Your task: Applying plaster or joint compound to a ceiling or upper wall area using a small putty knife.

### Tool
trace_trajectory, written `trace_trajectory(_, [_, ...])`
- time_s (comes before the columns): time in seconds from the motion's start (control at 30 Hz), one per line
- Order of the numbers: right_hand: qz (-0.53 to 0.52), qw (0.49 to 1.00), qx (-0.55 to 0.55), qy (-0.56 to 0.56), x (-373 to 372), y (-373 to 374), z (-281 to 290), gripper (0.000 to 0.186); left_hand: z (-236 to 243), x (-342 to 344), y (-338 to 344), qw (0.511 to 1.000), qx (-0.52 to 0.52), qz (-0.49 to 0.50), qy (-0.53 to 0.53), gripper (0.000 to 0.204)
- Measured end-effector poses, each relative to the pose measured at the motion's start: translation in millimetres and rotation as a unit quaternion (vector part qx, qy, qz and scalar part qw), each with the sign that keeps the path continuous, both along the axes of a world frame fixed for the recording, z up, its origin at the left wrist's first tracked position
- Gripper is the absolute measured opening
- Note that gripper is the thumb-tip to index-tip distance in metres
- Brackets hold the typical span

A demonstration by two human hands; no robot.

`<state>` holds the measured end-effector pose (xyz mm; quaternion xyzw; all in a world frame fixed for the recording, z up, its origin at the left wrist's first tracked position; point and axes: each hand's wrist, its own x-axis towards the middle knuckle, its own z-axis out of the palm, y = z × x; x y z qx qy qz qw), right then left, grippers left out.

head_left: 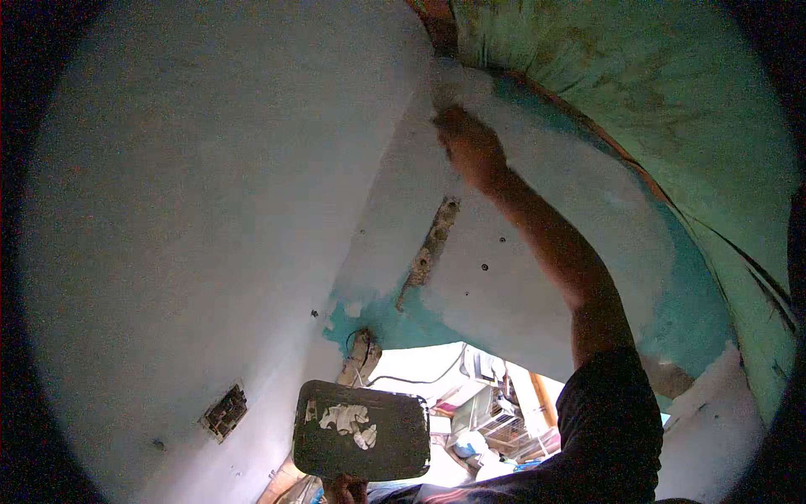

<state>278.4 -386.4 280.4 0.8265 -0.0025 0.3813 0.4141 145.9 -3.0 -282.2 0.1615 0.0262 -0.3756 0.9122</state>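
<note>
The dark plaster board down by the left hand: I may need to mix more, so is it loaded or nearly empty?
Nearly empty: the board carries only a few thin white smears near its middle.

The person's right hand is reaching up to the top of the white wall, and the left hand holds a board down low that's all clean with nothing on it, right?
Not quite. In the head view the dark board in the left hand is not clean: white patches of plaster sit on it. The rest holds: the right hand reaches up to the top of the white wall.

The right arm (554, 244) was bare from the wrist up to a dark short sleeve (609, 412) (loose, slightly creased at the shoulder).
</note>
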Motion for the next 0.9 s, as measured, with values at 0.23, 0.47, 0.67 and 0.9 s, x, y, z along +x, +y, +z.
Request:
trace_trajectory(0.23, [0.13,0.991,-0.001,-0.002,-4.3,11.9,-2.9,0.029,32.2,-1.9,1.9,0.999,0.028,-0.021,0.026,0.018])
trace_trajectory(0.47, [-0.018,0.984,0.135,0.111,16.6,15.8,-41.3,0.029,-31.3,-2.6,9.1,0.997,0.071,-0.027,0.033,0.032])
trace_trajectory(0.67, [0.011,0.948,0.183,0.262,-16.8,44.6,-94.9,0.031,-1.9,-3.9,6.7,0.995,0.082,-0.004,0.058,0.042])
trace_trajectory(0.9, [-0.023,0.996,0.074,-0.036,-40.5,39.9,-16.0,0.033,-13.0,4.6,12.0,0.998,0.057,-0.039,0.004,0.05])
